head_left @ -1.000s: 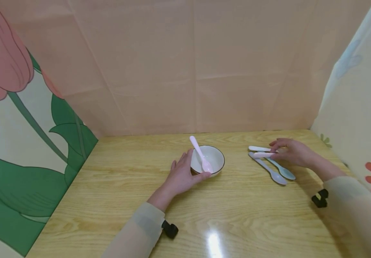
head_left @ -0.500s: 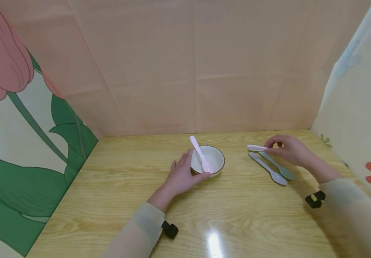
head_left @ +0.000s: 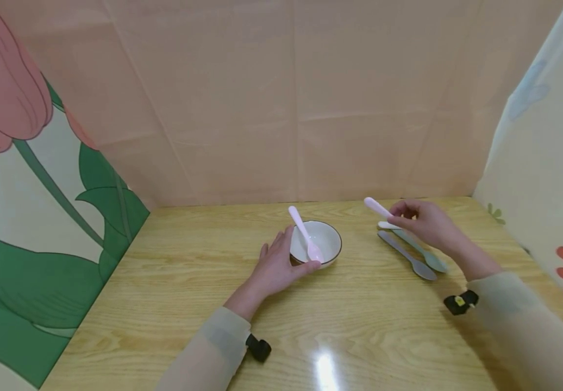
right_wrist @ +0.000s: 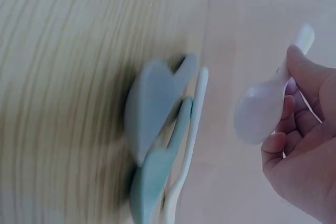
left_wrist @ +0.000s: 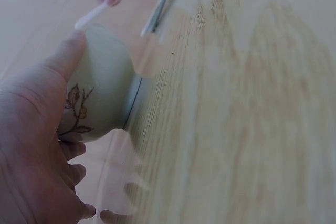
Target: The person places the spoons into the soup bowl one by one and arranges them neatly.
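The right wrist view is smeared by motion, so the spoons lying on the desk (head_left: 174,282) blur into one grey-blue and white heap there; from the head view a white spoon (head_left: 387,225) is mostly hidden behind the right hand (head_left: 425,224), beside a grey spoon (head_left: 406,254) and a blue-green spoon (head_left: 420,252). The right hand pinches a pale pink spoon (head_left: 376,207) off the desk, its handle pointing up and left toward the bowl (head_left: 321,239), its scoop tucked in the fingers. The left hand (head_left: 275,267) cups the near left side of the white bowl, thumb along its rim. Another pink spoon (head_left: 305,233) leans in the bowl, handle slanting up-left.
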`<state>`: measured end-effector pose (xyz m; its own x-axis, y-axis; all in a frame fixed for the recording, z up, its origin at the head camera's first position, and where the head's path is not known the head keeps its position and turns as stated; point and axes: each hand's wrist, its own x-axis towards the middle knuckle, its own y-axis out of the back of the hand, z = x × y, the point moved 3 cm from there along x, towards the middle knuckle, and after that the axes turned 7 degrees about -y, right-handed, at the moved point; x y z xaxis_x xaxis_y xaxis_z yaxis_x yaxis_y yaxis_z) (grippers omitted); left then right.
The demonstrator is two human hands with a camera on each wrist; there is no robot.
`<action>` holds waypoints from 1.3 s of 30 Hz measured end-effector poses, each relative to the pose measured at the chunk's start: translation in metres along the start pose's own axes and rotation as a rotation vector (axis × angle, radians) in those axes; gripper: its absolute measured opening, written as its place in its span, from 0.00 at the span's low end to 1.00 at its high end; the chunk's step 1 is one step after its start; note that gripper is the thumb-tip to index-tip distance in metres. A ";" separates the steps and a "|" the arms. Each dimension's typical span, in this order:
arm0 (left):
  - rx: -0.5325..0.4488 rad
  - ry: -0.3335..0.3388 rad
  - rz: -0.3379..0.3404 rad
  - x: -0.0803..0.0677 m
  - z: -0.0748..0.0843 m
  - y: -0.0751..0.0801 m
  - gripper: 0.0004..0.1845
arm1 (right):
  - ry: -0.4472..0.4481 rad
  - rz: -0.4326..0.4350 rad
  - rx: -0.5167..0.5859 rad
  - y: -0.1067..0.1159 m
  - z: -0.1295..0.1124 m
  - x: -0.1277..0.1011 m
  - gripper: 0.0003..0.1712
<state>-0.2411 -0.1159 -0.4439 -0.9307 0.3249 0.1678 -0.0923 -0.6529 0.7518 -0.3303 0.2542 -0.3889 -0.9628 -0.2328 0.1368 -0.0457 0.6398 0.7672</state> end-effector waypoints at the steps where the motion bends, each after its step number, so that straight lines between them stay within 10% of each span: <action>1: 0.000 0.003 -0.001 0.000 0.000 0.000 0.64 | -0.008 -0.003 0.016 -0.001 -0.001 0.001 0.14; 24: 0.020 0.023 -0.014 0.000 0.000 0.000 0.64 | -0.045 0.044 0.428 -0.035 -0.049 0.016 0.25; 39: 0.029 0.023 -0.011 0.000 -0.001 -0.001 0.65 | -0.111 0.007 0.458 -0.056 -0.086 0.019 0.27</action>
<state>-0.2417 -0.1159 -0.4452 -0.9375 0.3165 0.1450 -0.0929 -0.6290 0.7719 -0.3228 0.1514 -0.3757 -0.9851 -0.1634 0.0539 -0.1278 0.9044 0.4071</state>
